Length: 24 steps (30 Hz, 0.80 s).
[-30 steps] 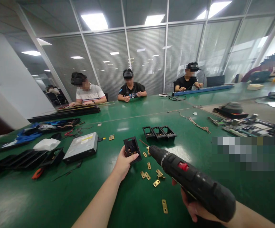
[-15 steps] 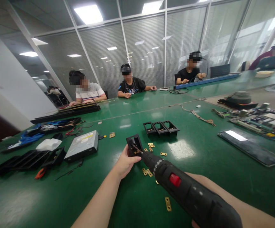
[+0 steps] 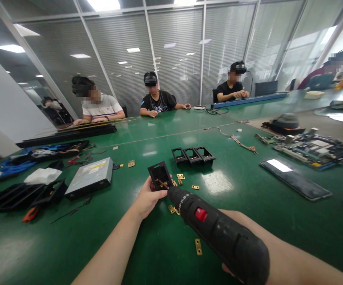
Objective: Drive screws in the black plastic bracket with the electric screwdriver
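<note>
My left hand (image 3: 146,198) grips a small black plastic bracket (image 3: 159,175) and holds it tilted on the green table (image 3: 248,221). A black electric screwdriver (image 3: 218,233) with a red button lies in my right hand (image 3: 229,271), which is mostly hidden behind the tool. The tool's bit reaches into the bracket's opening. Several small brass plates (image 3: 179,177) lie scattered around the bracket, and one brass plate (image 3: 198,246) sits nearer to me. A row of three more black brackets (image 3: 193,155) stands just beyond.
A grey optical drive (image 3: 90,177) and black trays (image 3: 17,196) lie at the left. Circuit boards (image 3: 310,146) and a dark panel (image 3: 296,179) are at the right. Three people sit along the table's far side, another at the far right.
The screwdriver swung left and its bit went into the bracket held by my left hand. The view has tilted down slightly.
</note>
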Motion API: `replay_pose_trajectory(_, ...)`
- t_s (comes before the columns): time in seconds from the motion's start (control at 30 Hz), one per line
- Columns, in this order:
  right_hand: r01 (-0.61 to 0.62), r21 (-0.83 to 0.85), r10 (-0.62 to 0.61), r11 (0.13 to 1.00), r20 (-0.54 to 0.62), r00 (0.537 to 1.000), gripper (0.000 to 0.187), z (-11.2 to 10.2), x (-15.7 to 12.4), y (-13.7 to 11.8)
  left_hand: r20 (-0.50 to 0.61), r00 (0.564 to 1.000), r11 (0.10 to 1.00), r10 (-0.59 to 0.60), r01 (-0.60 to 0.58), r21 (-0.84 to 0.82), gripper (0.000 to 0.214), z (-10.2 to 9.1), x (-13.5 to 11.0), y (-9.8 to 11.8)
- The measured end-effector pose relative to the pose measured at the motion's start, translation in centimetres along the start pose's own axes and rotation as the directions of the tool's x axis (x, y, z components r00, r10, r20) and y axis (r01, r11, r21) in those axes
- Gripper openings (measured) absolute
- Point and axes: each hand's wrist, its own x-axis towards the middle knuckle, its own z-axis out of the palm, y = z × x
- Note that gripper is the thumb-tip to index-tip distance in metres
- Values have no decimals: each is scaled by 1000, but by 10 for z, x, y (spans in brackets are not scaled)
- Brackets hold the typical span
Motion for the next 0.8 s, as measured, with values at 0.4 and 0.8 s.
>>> replay_pose_trajectory(0.4,25,-43,-25,999,-12,1000,89,7,7,-11,10,1000,1000,-26,26,3,72,1,-2,0)
replay_pose_trajectory(0.8,50,-17,-50,999,2,999,80,13,15,-34,29,999,1000,-24,24,5,74,-1,-1,-2)
